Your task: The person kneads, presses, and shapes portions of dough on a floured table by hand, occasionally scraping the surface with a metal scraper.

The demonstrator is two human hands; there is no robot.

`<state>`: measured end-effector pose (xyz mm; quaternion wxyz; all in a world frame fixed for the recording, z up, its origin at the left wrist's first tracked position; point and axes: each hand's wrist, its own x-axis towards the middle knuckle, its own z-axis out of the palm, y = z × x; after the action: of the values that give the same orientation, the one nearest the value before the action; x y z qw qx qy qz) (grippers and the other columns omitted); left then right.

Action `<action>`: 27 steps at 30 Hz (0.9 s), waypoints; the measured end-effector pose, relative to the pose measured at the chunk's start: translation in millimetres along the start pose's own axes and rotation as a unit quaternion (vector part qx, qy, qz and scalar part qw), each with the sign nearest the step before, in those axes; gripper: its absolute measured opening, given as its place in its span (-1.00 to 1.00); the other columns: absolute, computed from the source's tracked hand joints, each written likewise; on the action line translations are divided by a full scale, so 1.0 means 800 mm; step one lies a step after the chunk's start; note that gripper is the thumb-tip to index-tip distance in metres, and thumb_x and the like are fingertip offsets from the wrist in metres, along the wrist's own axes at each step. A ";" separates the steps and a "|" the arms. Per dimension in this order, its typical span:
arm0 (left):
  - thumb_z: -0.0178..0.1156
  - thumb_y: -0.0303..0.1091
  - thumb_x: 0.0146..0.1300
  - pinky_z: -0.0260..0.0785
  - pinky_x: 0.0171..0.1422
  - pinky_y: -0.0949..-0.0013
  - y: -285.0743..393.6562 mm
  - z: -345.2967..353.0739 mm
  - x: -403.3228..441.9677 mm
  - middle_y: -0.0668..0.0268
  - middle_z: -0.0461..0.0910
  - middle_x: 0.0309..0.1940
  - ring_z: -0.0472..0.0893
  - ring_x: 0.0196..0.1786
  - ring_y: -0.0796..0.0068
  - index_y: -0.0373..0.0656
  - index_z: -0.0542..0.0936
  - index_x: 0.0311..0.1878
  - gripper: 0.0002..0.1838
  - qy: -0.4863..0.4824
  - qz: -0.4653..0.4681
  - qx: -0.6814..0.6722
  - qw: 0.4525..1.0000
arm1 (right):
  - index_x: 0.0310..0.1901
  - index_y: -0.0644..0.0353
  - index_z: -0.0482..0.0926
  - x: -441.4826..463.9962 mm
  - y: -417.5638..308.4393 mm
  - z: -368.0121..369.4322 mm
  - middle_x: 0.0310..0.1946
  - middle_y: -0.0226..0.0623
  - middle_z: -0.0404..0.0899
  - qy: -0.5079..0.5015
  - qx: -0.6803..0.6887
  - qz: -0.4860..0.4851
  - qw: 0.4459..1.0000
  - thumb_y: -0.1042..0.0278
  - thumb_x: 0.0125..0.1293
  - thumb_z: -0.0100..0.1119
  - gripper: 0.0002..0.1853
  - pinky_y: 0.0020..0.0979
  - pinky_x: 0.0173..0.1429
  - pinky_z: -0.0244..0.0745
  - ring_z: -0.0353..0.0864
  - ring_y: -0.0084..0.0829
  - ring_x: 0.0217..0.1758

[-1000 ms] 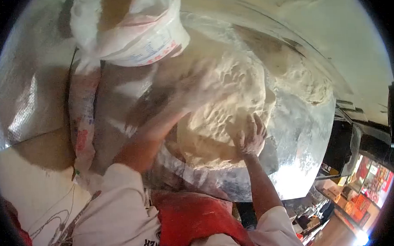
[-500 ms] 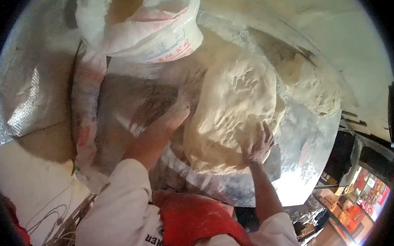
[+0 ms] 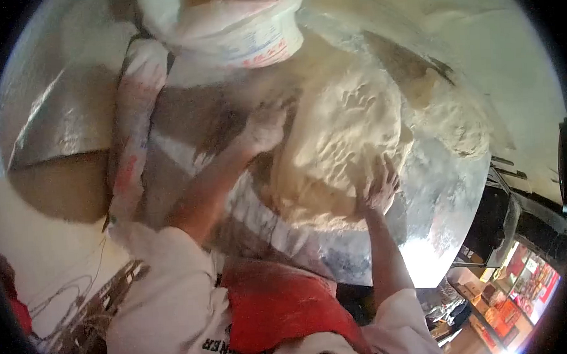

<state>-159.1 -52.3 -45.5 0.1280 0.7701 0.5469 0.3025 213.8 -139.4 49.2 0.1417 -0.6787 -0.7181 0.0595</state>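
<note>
A large, pale slab of dough [image 3: 336, 143] lies on the floured metal work surface [image 3: 424, 209], its top dented with finger marks. My right hand [image 3: 379, 184] rests on the slab's near right edge, fingers spread and pressing flat against it. Next to the slab's left edge is my left hand [image 3: 264, 130], dusted with flour. Its fingers are blurred and in shadow, so their pose and any contact with the dough are unclear. A second, smaller dough mass [image 3: 455, 125] lies behind and to the right of the slab.
A white printed sack [image 3: 262, 42] with a rolled-down rim stands at the far side. Along the left edge runs a rolled white-and-red bag [image 3: 133, 133]. A wall [image 3: 513, 72] borders the back right. My red apron [image 3: 279, 297] is close to the near edge.
My left hand has moved slightly up and right along the slab's side. My right hand stays on the dough, slightly higher in view. The camera view has shifted a little.
</note>
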 end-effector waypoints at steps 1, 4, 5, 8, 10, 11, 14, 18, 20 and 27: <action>0.02 -0.13 0.53 0.21 0.50 0.08 0.014 -0.028 0.000 0.06 0.38 0.38 0.44 0.31 0.08 -0.17 0.38 0.42 -0.49 -0.032 0.067 0.136 0.988 | 0.37 0.00 0.43 -0.002 0.008 0.010 0.41 -0.20 0.34 0.018 0.004 -0.019 1.000 -0.25 0.36 -0.06 -0.32 0.07 0.56 -0.01 0.25 -0.05 0.48; 0.15 -0.20 0.44 0.20 0.50 0.07 -0.023 -0.161 -0.091 0.08 0.39 0.37 0.41 0.36 0.11 -0.20 0.41 0.35 -0.51 -0.077 -0.133 0.094 0.984 | 0.38 -0.01 0.43 0.001 0.008 0.014 0.40 -0.19 0.35 0.026 0.021 -0.025 0.999 -0.28 0.39 -0.10 -0.32 0.08 0.55 -0.02 0.26 -0.04 0.48; 0.15 -0.20 0.43 0.20 0.49 0.05 -0.049 -0.188 -0.142 0.08 0.41 0.34 0.43 0.35 0.12 -0.19 0.44 0.31 -0.54 -0.072 -0.178 0.125 0.973 | 0.37 -0.02 0.43 0.001 0.007 0.015 0.40 -0.19 0.35 0.028 0.021 -0.024 0.999 -0.30 0.39 -0.11 -0.31 0.09 0.54 0.00 0.26 -0.04 0.47; 0.15 -0.21 0.42 0.20 0.48 0.01 -0.054 -0.170 -0.215 0.07 0.48 0.25 0.46 0.30 0.15 -0.18 0.53 0.18 -0.63 -0.125 -0.290 0.158 0.936 | 0.38 -0.03 0.42 -0.001 0.009 0.017 0.40 -0.19 0.36 0.033 0.009 -0.025 0.999 -0.34 0.39 -0.13 -0.29 0.09 0.52 0.02 0.27 -0.04 0.47; 0.15 -0.21 0.40 0.20 0.46 -0.02 0.017 -0.098 -0.185 0.07 0.53 0.18 0.48 0.27 0.17 -0.17 0.59 0.10 -0.68 -0.128 -0.248 0.163 0.946 | 0.40 -0.05 0.39 0.000 0.007 0.017 0.40 -0.19 0.35 0.053 0.005 -0.043 0.998 -0.37 0.40 -0.17 -0.28 0.08 0.51 0.03 0.27 -0.05 0.47; 0.15 -0.21 0.40 0.20 0.46 -0.04 0.063 -0.064 -0.167 0.06 0.56 0.15 0.49 0.25 0.18 -0.16 0.61 0.06 -0.70 -0.086 -0.196 0.198 0.957 | 0.40 -0.05 0.39 -0.003 0.009 0.019 0.40 -0.19 0.35 0.046 0.005 -0.049 0.998 -0.37 0.40 -0.17 -0.28 0.08 0.51 0.03 0.27 -0.05 0.47; 0.15 -0.16 0.37 0.18 0.47 -0.04 0.123 -0.031 -0.133 0.08 0.56 0.16 0.50 0.25 0.14 -0.14 0.64 0.03 -0.68 0.003 -0.123 0.202 0.972 | 0.43 -0.09 0.36 -0.002 0.012 0.024 0.43 -0.23 0.33 0.077 0.007 -0.058 0.995 -0.34 0.43 -0.16 -0.31 0.07 0.51 0.06 0.27 -0.08 0.48; 0.14 -0.07 0.33 0.22 0.39 0.02 0.104 -0.109 -0.203 0.11 0.54 0.20 0.52 0.21 0.10 -0.13 0.62 0.10 -0.59 -0.070 -0.115 0.154 0.979 | 0.44 -0.08 0.36 -0.006 0.009 0.021 0.42 -0.24 0.34 0.077 0.016 -0.053 0.996 -0.30 0.42 -0.11 -0.31 0.06 0.52 0.04 0.26 -0.07 0.49; 0.14 -0.08 0.35 0.29 0.27 0.04 0.024 -0.180 -0.297 0.10 0.56 0.16 0.55 0.15 0.12 -0.14 0.59 0.14 -0.58 -0.085 -0.206 0.178 0.959 | 0.43 -0.08 0.36 -0.005 0.008 0.021 0.41 -0.23 0.35 0.076 0.012 -0.049 0.996 -0.28 0.44 -0.12 -0.33 0.06 0.52 0.04 0.27 -0.06 0.48; -0.02 -0.29 0.39 0.06 0.56 -0.10 0.154 -0.095 -0.263 -0.21 0.18 0.48 0.17 0.55 -0.03 -0.40 0.36 0.39 -0.44 -0.084 -0.152 0.314 0.933 | 0.43 -0.07 0.35 -0.009 0.027 0.040 0.41 -0.25 0.35 0.084 0.002 -0.036 0.996 -0.29 0.45 -0.17 -0.33 0.04 0.52 0.03 0.29 -0.09 0.45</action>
<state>-156.7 -301.6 10.7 -0.0305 0.7013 0.7117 0.0260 225.8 -141.4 11.7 0.2048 -0.6545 -0.7277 -0.0014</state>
